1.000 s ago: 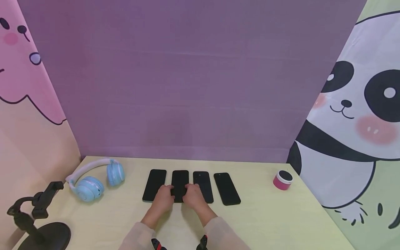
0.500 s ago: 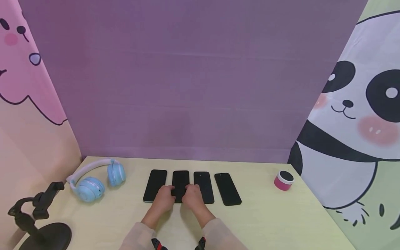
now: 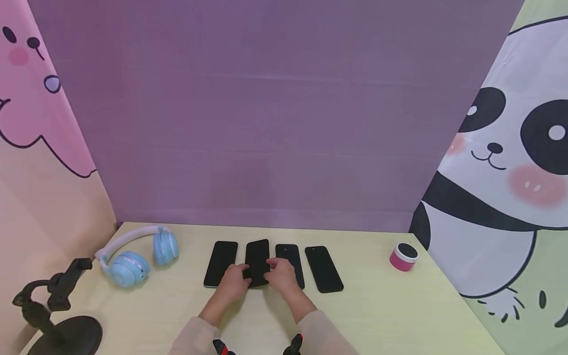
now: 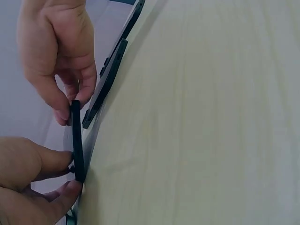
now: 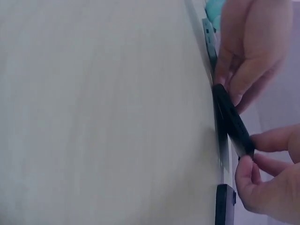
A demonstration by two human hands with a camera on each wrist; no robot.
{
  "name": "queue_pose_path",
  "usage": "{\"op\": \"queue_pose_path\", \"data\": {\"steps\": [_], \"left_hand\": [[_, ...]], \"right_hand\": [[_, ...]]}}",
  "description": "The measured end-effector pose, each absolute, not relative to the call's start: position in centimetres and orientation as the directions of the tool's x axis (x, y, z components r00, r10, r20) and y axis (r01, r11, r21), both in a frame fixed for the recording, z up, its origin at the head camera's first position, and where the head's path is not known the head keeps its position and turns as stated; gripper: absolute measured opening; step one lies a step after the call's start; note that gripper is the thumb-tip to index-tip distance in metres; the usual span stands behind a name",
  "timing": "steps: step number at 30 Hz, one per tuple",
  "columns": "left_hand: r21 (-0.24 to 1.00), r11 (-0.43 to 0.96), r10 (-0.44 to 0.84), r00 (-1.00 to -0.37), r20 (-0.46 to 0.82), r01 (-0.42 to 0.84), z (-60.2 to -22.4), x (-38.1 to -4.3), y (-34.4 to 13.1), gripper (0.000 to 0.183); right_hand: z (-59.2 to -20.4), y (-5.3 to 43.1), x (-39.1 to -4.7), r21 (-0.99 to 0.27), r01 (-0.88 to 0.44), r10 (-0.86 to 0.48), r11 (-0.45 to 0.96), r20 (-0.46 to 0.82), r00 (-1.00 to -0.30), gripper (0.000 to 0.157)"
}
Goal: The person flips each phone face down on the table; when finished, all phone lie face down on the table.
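Both hands hold the second smartphone from the left point(image 3: 256, 254), black and flat, in a row on the table. My left hand point(image 3: 232, 283) pinches its left edge near the bottom, while my right hand point(image 3: 282, 276) pinches the opposite edge between thumb and fingers. In the right wrist view this phone point(image 5: 236, 123) tilts, its side at the right hand point(image 5: 274, 187) raised off the tabletop. Another black phone point(image 3: 222, 256) lies by the left hand. On the right lie a third phone point(image 3: 288, 252), partly covered by the right hand, and a fourth point(image 3: 324, 268).
Blue headphones point(image 3: 128, 268) with a pale band lie at the table's left. A black stand point(image 3: 66, 335) with a jointed arm is at the front left. Toward the right edge sits a small pink and white round container point(image 3: 401, 264) with a black top. A purple wall point(image 3: 266, 123) rises behind.
The second phone has gone from flat to tilted, its right side lifting. My right hand has risen with that edge and shifted slightly right; the left hand stays in place.
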State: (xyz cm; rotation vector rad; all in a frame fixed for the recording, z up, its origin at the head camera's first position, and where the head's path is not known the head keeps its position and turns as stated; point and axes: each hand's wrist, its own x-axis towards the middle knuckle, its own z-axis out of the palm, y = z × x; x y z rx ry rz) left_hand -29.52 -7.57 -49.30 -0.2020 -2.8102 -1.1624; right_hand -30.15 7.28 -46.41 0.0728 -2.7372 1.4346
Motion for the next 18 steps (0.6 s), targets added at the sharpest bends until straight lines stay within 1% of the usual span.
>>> {"op": "queue_pose_path", "data": {"steps": [4, 7, 11, 18], "left_hand": [[0.708, 0.68, 0.128, -0.982, 0.141, 0.19, -49.4, -29.6, -7.6, 0.034], [0.721, 0.66, 0.16, -0.977, 0.14, 0.211, -49.4, -29.7, -7.6, 0.036], [0.751, 0.621, 0.18, -0.973, 0.143, 0.225, -49.2, -29.7, -7.6, 0.039], [0.801, 0.55, 0.203, -0.968, 0.146, 0.236, -49.2, -30.0, -7.5, 0.045]], "right_hand": [[-46.2, 8.0, -30.1, -0.892, -0.07, -0.06, 0.447, 0.048, -0.997, 0.038], [-46.1, 8.5, -30.2, -0.947, -0.071, -0.113, 0.313, 0.037, -0.993, 0.039], [-46.3, 9.1, -30.5, -0.988, -0.049, -0.194, 0.144, 0.02, -0.981, 0.044], [-46.8, 9.7, -31.0, -1.0, 0.021, -0.299, -0.005, -0.019, -0.954, 0.044]]}}
